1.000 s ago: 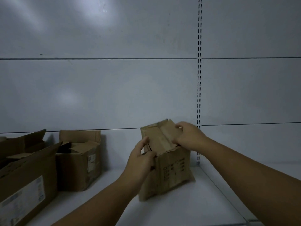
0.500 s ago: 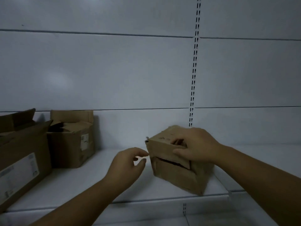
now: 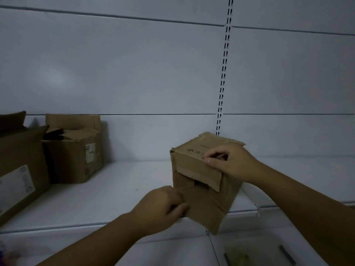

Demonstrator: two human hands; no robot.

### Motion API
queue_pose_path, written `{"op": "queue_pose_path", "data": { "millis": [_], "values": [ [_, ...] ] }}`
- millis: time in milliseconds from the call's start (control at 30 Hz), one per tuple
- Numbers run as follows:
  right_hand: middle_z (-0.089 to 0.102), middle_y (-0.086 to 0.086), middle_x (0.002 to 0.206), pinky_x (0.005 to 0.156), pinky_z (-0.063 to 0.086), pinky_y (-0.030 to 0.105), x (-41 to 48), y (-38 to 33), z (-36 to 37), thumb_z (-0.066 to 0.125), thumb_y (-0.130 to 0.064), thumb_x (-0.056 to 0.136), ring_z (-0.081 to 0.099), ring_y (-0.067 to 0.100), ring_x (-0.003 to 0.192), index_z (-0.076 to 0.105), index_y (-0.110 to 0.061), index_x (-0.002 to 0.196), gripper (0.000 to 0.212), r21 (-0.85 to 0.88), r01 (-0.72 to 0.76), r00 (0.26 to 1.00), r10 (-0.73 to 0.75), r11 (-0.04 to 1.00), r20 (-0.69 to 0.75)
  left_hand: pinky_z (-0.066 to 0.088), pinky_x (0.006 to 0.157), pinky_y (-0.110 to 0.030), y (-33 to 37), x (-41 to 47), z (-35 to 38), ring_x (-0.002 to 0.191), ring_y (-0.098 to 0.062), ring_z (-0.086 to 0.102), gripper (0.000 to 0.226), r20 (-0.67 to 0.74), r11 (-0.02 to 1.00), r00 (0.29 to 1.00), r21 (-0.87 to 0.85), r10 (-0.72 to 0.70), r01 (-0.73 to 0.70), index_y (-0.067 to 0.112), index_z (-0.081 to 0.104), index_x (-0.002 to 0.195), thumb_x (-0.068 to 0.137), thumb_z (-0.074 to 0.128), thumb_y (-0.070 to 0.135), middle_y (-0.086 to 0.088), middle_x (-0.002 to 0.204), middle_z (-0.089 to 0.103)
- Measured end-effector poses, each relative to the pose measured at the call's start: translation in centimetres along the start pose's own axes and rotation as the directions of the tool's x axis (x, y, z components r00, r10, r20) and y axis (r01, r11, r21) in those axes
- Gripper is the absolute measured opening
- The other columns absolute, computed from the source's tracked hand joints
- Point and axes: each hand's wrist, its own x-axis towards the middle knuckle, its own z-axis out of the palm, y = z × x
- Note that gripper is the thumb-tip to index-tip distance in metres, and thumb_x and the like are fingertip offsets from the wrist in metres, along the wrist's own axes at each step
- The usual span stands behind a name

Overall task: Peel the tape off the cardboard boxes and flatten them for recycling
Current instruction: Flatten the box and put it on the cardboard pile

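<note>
- The small cardboard box (image 3: pixel 203 169) is held tilted at the front edge of the white shelf (image 3: pixel 115 189)
- The right hand (image 3: pixel 232 164) grips its top, fingers curled over the upper face and thumb on the front
- The left hand (image 3: pixel 161 206) curls round the edge of the lower flap (image 3: pixel 201 206)
- An open box (image 3: pixel 76 156) and a larger box (image 3: pixel 21 169) stand well apart to the left

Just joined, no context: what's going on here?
A person holds a small cardboard box tilted at the front edge of a white shelf. The right hand grips its top edge; the left hand pinches the lower flap on the near side, where a gap shows between flaps. It is not flattened yet. A mid-sized box and a larger box stand at the shelf's left, top flaps open.
</note>
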Motion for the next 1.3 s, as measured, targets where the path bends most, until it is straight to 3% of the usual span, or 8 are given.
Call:
{"op": "queue_pose_path", "data": {
  "millis": [167,267,533,733,967,1067,1167,1300],
  "values": [
    [0.051,-0.019,0.125,0.091,0.028,0.002,-0.8,0.3,0.0,0.067,-0.014,0.085,0.043,-0.003,0.116,0.056,-0.031,0.126,0.045,-0.046,0.062,0.983,-0.053,0.997,0.174,0.048,0.076,-0.015,-0.4,0.1,0.5,0.084,-0.001,0.061,0.018,0.018,0.859,0.918,-0.345,-0.396,0.378,0.028,0.069,0.101,0.093,0.055,0.019,0.015,0.092,0.065],
    [0.049,-0.017,0.128,0.091,0.025,-0.003,-1.1,0.5,-0.1,0.071,-0.012,0.082,0.041,-0.004,0.119,0.051,-0.032,0.128,0.054,-0.072,0.103,0.976,-0.087,0.992,0.198,0.055,0.072,-0.018,0.1,1.2,-0.4,0.089,-0.010,0.065,0.029,0.192,0.483,0.790,-0.700,-0.582,0.526,0.030,0.054,0.113,0.092,0.056,0.009,0.004,0.109,0.064],
    [0.048,-0.022,0.126,0.091,0.029,0.000,-1.3,0.4,-0.4,0.073,-0.011,0.079,0.041,-0.009,0.117,0.049,-0.042,0.122,0.059,-0.061,0.086,0.979,-0.073,0.994,0.188,0.050,0.088,-0.032,0.0,2.9,-2.7,0.107,-0.018,0.060,0.035,0.423,-0.238,0.671,-0.904,-0.608,0.354,0.011,0.060,0.117,0.085,0.058,-0.002,-0.006,0.111,0.069],
    [0.049,-0.017,0.130,0.098,0.032,0.009,-1.5,0.5,-0.5,0.072,-0.010,0.080,0.043,-0.002,0.122,0.051,-0.042,0.119,0.055,0.005,0.059,0.980,-0.059,0.998,0.190,0.048,0.089,-0.034,0.3,3.3,-2.3,0.107,-0.022,0.057,0.034,0.206,0.119,0.577,-0.872,-0.791,0.475,0.012,0.057,0.120,0.089,0.055,-0.002,-0.004,0.113,0.060],
    [0.056,-0.021,0.124,0.100,0.038,0.020,-2.0,0.9,-0.1,0.073,-0.029,0.080,0.049,-0.005,0.117,0.058,-0.046,0.112,0.040,0.049,0.020,0.995,-0.024,0.999,0.095,0.052,0.078,-0.035,0.3,3.5,-3.3,0.085,-0.021,0.065,0.020,0.305,-0.144,0.613,-0.944,-0.729,0.298,0.006,0.067,0.096,0.094,0.049,0.014,-0.009,0.090,0.069],
    [0.058,-0.025,0.111,0.088,0.037,0.006,-2.1,0.8,0.7,0.072,-0.029,0.081,0.049,-0.012,0.105,0.064,-0.036,0.109,0.031,0.020,-0.001,0.999,0.002,1.000,-0.037,0.050,0.069,-0.036,0.2,3.4,-3.6,0.075,-0.026,0.062,0.035,0.284,-0.181,0.519,-0.954,-0.806,0.241,0.005,0.061,0.091,0.101,0.032,0.021,-0.012,0.079,0.066],
    [0.066,-0.018,0.094,0.073,0.040,0.008,-2.1,0.5,1.4,0.068,-0.029,0.084,0.056,-0.009,0.087,0.068,-0.033,0.091,0.008,0.066,-0.002,0.992,0.011,0.998,-0.127,0.052,0.076,-0.036,0.4,3.1,-1.9,0.089,-0.026,0.060,0.019,0.178,0.006,0.422,-0.916,-0.889,0.401,0.008,0.058,0.101,0.099,0.040,0.013,-0.013,0.102,0.063],
    [0.064,0.011,0.074,0.058,0.038,0.016,-1.8,0.1,1.6,0.060,-0.027,0.090,0.054,0.010,0.065,0.067,-0.013,0.074,0.022,0.125,0.015,0.976,0.013,0.992,-0.218,0.052,0.073,-0.026,0.7,3.7,0.7,0.094,-0.016,0.058,0.041,0.100,0.350,0.646,-0.773,-0.757,0.530,0.023,0.042,0.125,0.090,0.062,0.029,0.003,0.113,0.054]
  ]
}}
